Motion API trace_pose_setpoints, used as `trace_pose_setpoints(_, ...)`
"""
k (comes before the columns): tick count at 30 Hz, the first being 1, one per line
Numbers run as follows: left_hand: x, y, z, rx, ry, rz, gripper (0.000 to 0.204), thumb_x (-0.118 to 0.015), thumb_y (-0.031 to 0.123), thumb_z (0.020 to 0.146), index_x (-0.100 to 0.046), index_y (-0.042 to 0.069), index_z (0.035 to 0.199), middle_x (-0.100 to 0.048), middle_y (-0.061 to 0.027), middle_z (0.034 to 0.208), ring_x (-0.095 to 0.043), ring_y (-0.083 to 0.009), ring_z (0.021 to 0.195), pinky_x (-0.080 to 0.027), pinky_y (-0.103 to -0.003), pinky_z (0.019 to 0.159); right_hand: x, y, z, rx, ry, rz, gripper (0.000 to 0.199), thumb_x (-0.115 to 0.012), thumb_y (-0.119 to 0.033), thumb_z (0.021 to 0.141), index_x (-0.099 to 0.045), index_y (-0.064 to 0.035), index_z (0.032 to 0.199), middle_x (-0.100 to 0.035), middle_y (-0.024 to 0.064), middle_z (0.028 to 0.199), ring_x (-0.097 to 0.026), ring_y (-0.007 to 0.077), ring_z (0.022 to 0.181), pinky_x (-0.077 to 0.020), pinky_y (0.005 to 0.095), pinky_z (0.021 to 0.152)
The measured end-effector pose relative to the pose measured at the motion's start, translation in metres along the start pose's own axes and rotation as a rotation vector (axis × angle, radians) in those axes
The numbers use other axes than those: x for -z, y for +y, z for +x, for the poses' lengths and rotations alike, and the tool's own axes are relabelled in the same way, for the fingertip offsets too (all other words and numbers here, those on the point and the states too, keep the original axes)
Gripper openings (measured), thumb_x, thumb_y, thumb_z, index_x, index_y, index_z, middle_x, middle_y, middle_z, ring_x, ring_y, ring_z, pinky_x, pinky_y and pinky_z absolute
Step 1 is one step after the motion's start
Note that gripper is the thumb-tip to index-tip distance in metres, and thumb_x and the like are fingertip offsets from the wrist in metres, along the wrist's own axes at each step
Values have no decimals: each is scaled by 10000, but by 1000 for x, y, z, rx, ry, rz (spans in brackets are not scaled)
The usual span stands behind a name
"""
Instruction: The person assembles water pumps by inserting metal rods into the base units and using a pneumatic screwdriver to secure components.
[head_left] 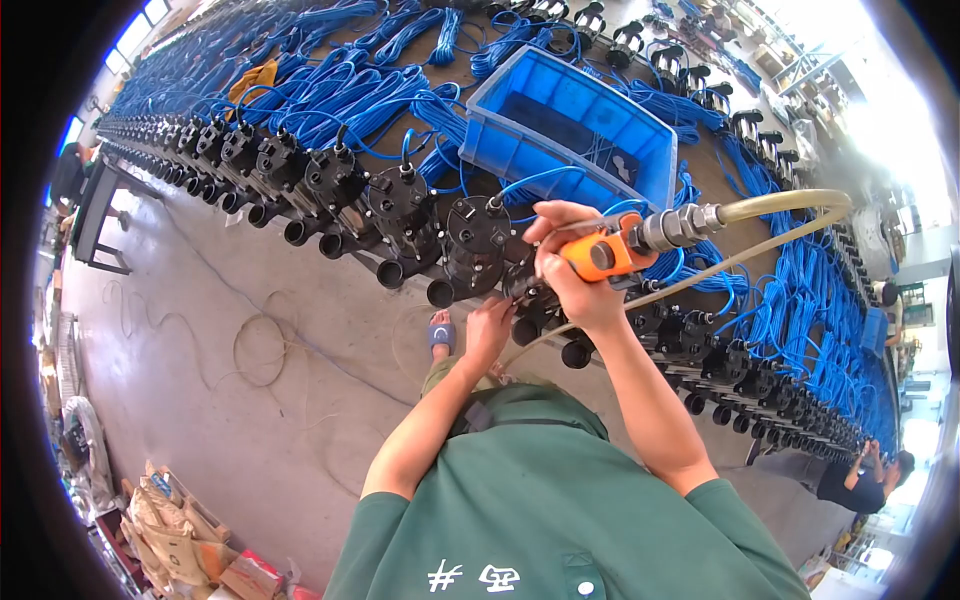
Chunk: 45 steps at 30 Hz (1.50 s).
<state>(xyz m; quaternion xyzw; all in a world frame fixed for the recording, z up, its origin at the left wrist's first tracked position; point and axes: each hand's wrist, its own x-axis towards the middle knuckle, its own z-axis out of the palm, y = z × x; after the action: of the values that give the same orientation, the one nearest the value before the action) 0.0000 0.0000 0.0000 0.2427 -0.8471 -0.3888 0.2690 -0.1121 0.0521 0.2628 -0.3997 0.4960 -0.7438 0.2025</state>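
Observation:
My right hand (pixel 578 280) is wrapped round an orange air tool (pixel 598 256) with a metal coupling (pixel 680 227). A yellowish air hose (pixel 785 204) runs from the coupling and loops back under my right forearm. The tool's tip is hidden behind my hand. My left hand (pixel 488 332) is closed at the near side of a black pump-like unit (pixel 520 282), partly hidden by both hands. Its fingertips are pinched there, on something I cannot make out. Just left of it stands another black unit (pixel 478 228) with a round top and a blue cable.
A long row of similar black units (pixel 335 178) lines the bench edge on both sides. Coiled blue cables (pixel 350 95) cover the bench behind them. Beyond my hands sits a blue plastic crate (pixel 570 125). A hose (pixel 262 345) lies looped on the floor. Another person (pixel 858 482) works far right.

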Motion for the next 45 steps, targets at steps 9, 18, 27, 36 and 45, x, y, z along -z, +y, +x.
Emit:
trace_pose_setpoints(9, -1, -3, 9, -97, -49, 97, 130, -653, 123, 905, -701, 36, 988, -649, -141, 821, -659, -375, 693, -531, -479, 610, 12, 36, -19, -34, 51, -84, 252, -649, 69, 772, -671, 6, 1014, -681, 54, 855, -651, 101, 755, -526, 244, 683)
trace_pose_setpoints(18, 7, 1, 17, -131, -156, 108, 63, -645, 53, 833, -675, 0, 849, -668, -216, 805, -659, -425, 683, -527, -507, 616, 15, 33, -14, 53, -13, -207, 292, -628, 75, 789, -662, 6, 1071, -682, 68, 897, -635, 96, 764, -527, 244, 700)
trace_pose_setpoints(27, 22, 18, 36, -68, -199, 59, 176, -633, 85, 868, -721, 50, 1016, -705, -226, 927, -678, -444, 828, -540, -510, 734, 18, 32, -11, 49, -17, -135, 273, -631, 55, 714, -700, 20, 976, -683, 73, 821, -667, 129, 742, -550, 283, 697)
trace_pose_setpoints(36, 155, 133, 130, -81, -1257, 435, 204, -654, 159, 883, -725, 25, 1020, -714, -228, 959, -685, -419, 846, -551, -460, 758, 38, -53, -21, 331, 296, -351, 386, -621, 10, 801, -641, -3, 1187, -711, 167, 914, -672, 155, 690, -558, 306, 638)
trace_pose_setpoints(45, 69, 197, 303, -783, -1484, 854, 77, -690, 104, 796, -717, 51, 748, -691, -181, 736, -709, -362, 742, -561, -453, 641, 58, -76, -44, 263, 932, -257, 309, -634, 22, 873, -544, 1, 1167, -618, 175, 971, -650, 175, 736, -560, 260, 574)
